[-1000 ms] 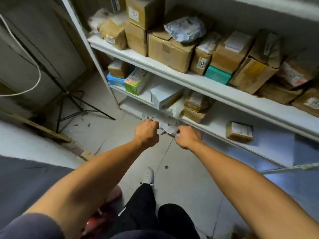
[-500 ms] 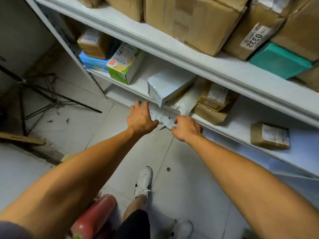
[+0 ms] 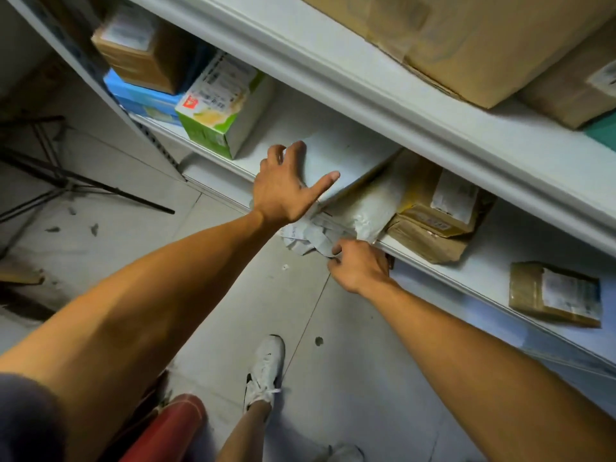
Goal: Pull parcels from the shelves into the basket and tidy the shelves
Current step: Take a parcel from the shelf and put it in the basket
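Your left hand (image 3: 286, 191) lies spread flat on the white box (image 3: 336, 165), likely steadying it. Just below and right of it, your right hand (image 3: 358, 266) pinches the crumpled grey parcel (image 3: 308, 236) overhanging the shelf (image 3: 483, 261) edge, likely to pull it free. Basket unseen.

Left hand (image 3: 286, 191) is resting spread on a flat parcel (image 3: 336, 161) lying on the lower shelf (image 3: 493, 275). Right hand (image 3: 360, 265) is sitting lower, at the shelf's front edge, pinching a crumpled bag (image 3: 306, 236) hanging over that edge. Carton (image 3: 221, 105) is standing left of the flat parcel; stacked boxes (image 3: 143, 65) are sitting further left. Padded mailer (image 3: 370, 201) and taped boxes (image 3: 436, 211) are lying right; small packet (image 3: 555, 293) is lying apart, far right. Upper shelf (image 3: 383, 91) is carrying big boxes (image 3: 483, 38) above.
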The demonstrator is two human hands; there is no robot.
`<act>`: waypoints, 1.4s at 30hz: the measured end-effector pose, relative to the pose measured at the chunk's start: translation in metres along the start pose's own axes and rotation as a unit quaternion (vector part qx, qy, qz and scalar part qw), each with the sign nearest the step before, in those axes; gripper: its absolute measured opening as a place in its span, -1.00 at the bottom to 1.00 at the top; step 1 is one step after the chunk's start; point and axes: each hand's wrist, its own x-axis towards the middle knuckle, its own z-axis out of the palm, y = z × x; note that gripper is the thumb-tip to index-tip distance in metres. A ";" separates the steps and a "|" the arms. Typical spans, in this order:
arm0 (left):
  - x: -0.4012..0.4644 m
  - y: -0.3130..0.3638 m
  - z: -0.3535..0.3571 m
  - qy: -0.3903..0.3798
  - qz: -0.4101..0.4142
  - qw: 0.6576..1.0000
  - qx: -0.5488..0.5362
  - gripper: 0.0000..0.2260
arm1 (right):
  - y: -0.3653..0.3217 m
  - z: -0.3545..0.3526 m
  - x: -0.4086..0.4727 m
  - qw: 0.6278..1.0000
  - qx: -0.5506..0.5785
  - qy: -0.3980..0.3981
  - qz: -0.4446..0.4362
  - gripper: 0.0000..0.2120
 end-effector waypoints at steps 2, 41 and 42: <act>0.010 -0.017 -0.008 0.048 -0.015 0.999 -0.002 -0.22 | -0.013 0.005 0.009 1.000 0.002 -0.015 -0.014 -0.66; -0.103 -0.175 -0.151 -0.222 0.152 0.961 0.065 0.05 | -0.075 0.050 0.035 0.702 0.675 -0.207 0.089 -0.36; -0.105 -0.165 -0.150 -0.252 0.178 0.948 0.083 0.07 | -0.068 0.050 0.029 0.714 0.657 -0.232 0.071 -0.29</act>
